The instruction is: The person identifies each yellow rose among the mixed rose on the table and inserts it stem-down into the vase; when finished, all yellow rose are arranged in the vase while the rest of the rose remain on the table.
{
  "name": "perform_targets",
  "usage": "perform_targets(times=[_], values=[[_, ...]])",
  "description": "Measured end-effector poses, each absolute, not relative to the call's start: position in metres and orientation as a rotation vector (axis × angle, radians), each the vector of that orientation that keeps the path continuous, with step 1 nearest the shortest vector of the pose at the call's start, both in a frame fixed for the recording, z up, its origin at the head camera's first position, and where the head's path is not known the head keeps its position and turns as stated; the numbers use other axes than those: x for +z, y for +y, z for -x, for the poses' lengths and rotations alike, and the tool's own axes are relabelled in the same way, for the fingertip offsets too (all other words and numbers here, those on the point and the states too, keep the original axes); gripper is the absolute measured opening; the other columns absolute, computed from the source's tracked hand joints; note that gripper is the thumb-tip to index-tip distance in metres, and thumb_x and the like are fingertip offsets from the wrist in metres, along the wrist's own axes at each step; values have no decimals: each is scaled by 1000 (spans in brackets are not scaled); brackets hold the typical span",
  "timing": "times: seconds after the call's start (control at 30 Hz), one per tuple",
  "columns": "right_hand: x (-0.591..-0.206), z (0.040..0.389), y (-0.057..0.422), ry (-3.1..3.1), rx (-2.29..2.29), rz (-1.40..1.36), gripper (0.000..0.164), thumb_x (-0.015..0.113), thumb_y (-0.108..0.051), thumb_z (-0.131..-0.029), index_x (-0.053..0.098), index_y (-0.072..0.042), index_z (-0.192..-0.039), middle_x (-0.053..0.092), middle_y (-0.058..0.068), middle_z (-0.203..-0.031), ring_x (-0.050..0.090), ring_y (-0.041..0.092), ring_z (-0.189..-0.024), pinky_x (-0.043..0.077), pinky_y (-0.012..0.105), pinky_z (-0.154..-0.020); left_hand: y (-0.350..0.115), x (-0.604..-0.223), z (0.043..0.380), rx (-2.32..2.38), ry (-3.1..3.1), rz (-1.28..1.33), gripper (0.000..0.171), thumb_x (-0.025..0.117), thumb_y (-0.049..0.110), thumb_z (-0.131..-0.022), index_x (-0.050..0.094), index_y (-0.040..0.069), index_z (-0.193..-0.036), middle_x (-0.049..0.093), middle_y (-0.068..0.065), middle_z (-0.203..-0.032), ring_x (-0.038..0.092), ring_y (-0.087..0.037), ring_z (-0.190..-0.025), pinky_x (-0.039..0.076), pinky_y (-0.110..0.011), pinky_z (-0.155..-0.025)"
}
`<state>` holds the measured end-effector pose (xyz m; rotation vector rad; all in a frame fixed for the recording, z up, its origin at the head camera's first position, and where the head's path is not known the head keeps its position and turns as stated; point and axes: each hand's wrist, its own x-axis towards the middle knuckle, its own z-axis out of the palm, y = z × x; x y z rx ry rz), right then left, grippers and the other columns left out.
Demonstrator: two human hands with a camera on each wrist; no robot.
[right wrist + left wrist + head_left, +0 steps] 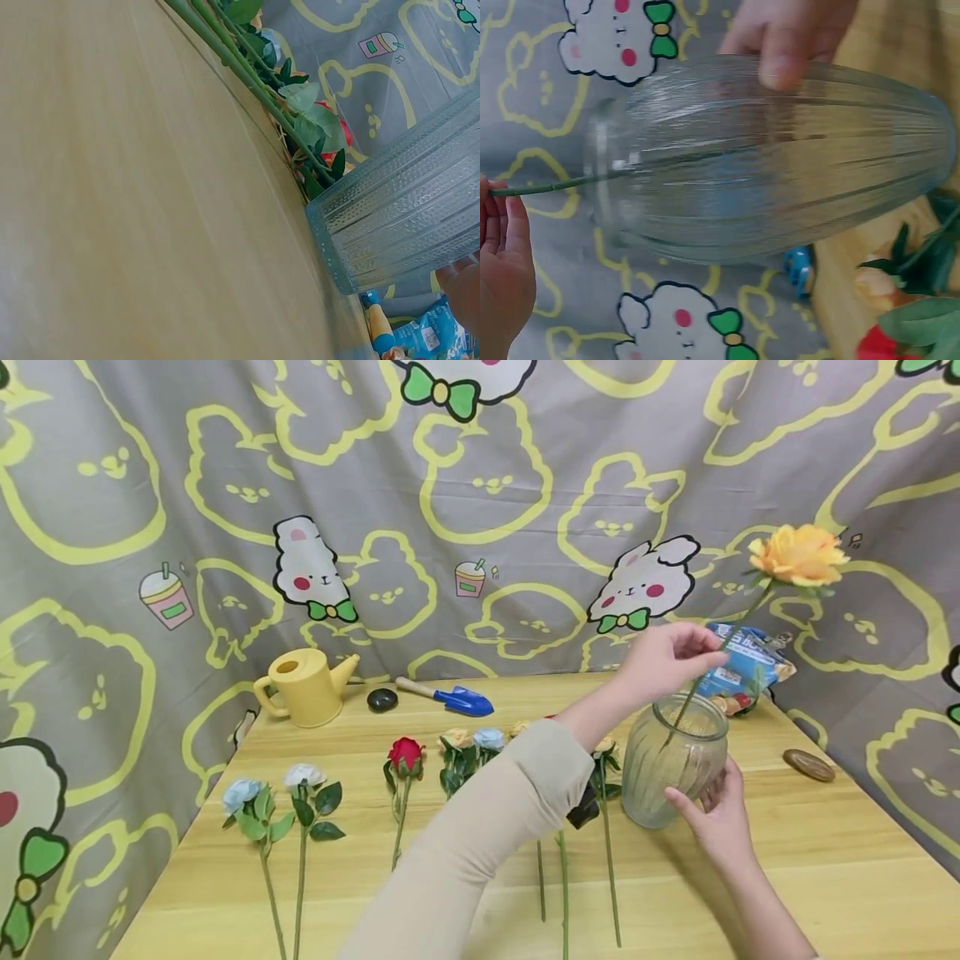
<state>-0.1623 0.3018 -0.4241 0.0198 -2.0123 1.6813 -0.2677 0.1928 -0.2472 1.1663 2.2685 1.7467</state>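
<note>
My left hand [670,657] pinches the green stem of a yellow-orange artificial rose [799,557] above a ribbed clear glass vase [647,766]. The bloom is up high at the right, and the stem's lower end reaches down through the vase mouth. Low on the vase's right side, my right hand [722,820] grips the glass, thumb toward me. In the left wrist view, the stem [559,185] runs from the pinching fingers into the vase [840,150]. The right wrist view has the vase base [334,247] at the tabletop, with part of my right hand [461,289] at the edge.
Blue [242,795], white [304,774] and red [406,753] roses lie on the wooden table, with several more partly behind my left sleeve. Behind stand a yellow watering can [306,693], black stone [382,699], blue trowel [463,700] and blue bag [738,672]. A brown stone [808,766] lies right.
</note>
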Motion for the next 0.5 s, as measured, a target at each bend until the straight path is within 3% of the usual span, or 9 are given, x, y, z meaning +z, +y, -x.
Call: perform_targets(times=[0.23,0.5], values=[[-424,163,302,-2009,1695,-21,82,61,11,-78,15,-17,-140,26,12,-138,25,13,-129,21,14,-101,189,-273,268,1538,2326,-1167,15,66,15,-82,65,8,-95,63,6,-82,55,4,-71,42,-7,-65],[-425,162,300,-1984,1722,2,81,61,10,-78,16,-17,-139,26,12,-137,23,14,-130,20,15,-101,191,-277,263,1303,2532,-1223,12,67,23,-82,68,15,-91,64,13,-79,52,10,-68,39,-5,-63]])
